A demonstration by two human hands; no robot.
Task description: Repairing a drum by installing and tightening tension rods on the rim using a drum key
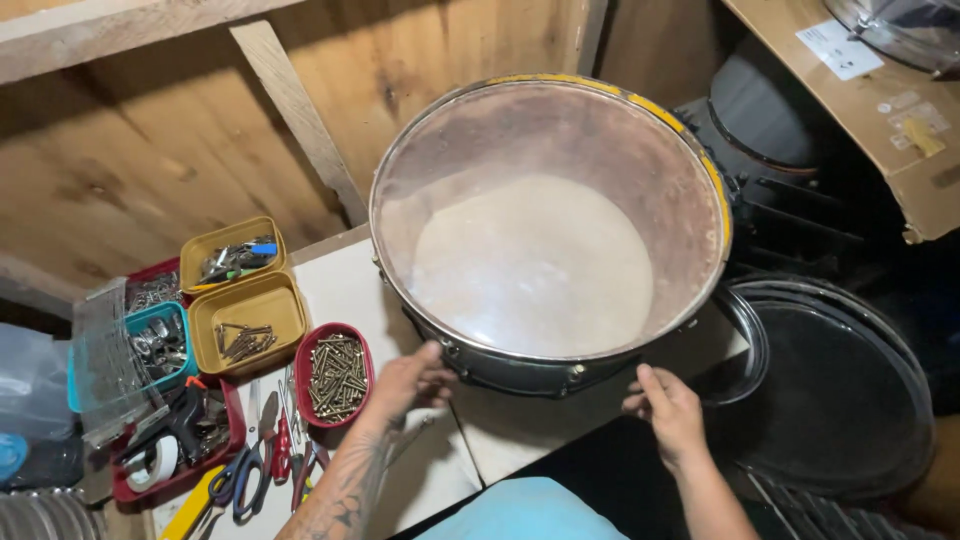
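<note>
A round drum shell [560,140] with a metal rim and a yellow-taped edge stands tilted on a white table [345,285], its open side towards me, showing a pale drumhead inside. My left hand [405,385] touches its lower left rim with fingers curled on the hoop. My right hand [665,410] reaches its lower right rim, fingers spread just below the hoop.
Left of the drum are a red oval tray of screws [335,375], yellow tubs of small parts [250,315], a teal tub, scissors [240,480] and a red tray with tape. A black drumhead [835,400] and dark drums lie at the right. Wooden wall behind.
</note>
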